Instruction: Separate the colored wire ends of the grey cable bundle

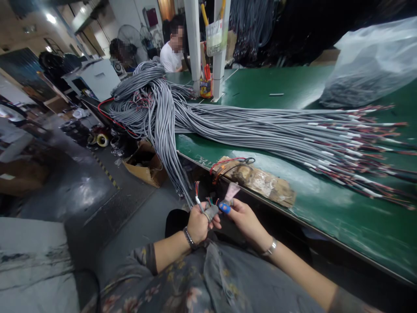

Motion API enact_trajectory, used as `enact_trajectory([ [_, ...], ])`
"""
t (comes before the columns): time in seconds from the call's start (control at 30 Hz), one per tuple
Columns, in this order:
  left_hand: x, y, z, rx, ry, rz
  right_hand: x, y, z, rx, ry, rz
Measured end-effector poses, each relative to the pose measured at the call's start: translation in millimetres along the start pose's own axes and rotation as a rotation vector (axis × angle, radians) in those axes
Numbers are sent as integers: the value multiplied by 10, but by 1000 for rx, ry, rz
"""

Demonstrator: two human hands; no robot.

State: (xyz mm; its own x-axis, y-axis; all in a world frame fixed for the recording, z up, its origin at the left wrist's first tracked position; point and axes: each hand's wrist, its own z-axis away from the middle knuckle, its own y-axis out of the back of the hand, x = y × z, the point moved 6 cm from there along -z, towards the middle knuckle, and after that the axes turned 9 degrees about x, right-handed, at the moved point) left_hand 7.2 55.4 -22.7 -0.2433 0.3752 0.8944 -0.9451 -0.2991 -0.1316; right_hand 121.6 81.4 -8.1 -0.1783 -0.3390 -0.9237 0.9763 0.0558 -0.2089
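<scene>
My left hand [199,224] is closed around a grey cable [199,205] in front of my body. A white sleeve and a tuft of coloured wires [196,188] stick up from that cable. A grey cover wraps a digit of this hand, and more thin stripped wires [210,200] fan out beside it. Close by on the right, my right hand [243,215] is pinched near those wire tips; what lies between its fingers is too small to make out. Blue tape [224,207] wraps one of its fingertips. A pinkish-white piece [232,190] shows just behind these fingers.
A thick bundle of grey cables [228,124] runs across the green table [325,217], its wire ends at right. A worn wooden block [257,180] lies at the table edge. A clear plastic bag [371,65], a post [194,43] and a seated person [171,52] are behind.
</scene>
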Motion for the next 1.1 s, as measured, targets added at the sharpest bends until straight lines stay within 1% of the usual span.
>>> enact_trajectory([
  [0.13,14,23,-3,48,10,38,-1,-40,29,-25,-19,-31],
  [0.2,11,27,-5,54,13,32,3,-50,30,-44,-21,-38],
  [0.43,-41,1,1,-28,34,-29,60,-27,-33,-72,-10,-58],
  [0.67,-35,-3,-12,-56,100,50,144,-126,16,-182,-199,-241],
  [0.83,-36,-9,-10,-82,112,78,211,-93,-12,-160,-294,-318],
  [0.93,-31,-32,11,-128,110,51,238,-96,-33,-200,-353,-348],
  [1.0,-27,-46,25,-160,108,27,219,-116,-40,-239,-343,-345],
  [1.1,-28,-43,30,-174,97,-10,180,-126,-52,-233,-291,-314],
])
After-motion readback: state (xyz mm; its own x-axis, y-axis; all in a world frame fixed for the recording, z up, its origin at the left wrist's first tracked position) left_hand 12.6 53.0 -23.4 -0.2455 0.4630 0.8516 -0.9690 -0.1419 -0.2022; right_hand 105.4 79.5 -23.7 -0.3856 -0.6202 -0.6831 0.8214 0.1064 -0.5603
